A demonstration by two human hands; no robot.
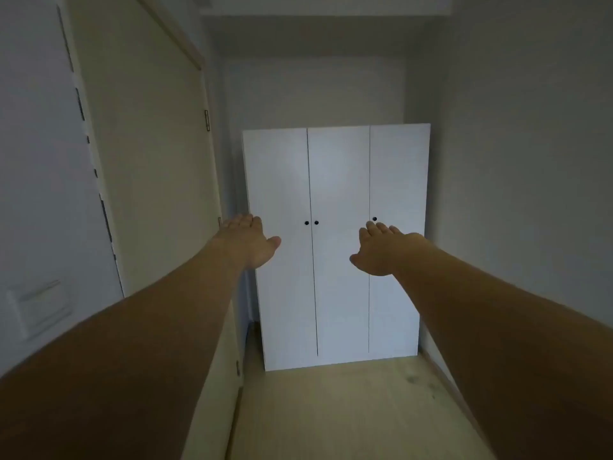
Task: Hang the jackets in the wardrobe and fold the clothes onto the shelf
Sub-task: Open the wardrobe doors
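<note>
White and shut, the three-door wardrobe (336,247) stands at the far end of the narrow room, its small black knobs (311,223) untouched. Both arms stretch toward it, the left hand (253,242) and right hand (381,252) flat-fingered and empty. No jackets or clothes show, so the whole task seems still ahead.

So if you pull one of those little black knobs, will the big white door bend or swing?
Probably swing. The tall white wardrobe has flat, straight panels, so its doors look stiff, not floppy. The small round black knobs offer little grip and may feel slippery. Standing flat on the pale floor, the wardrobe seems unlikely to tip. Both the left hand and right hand are empty.
</note>
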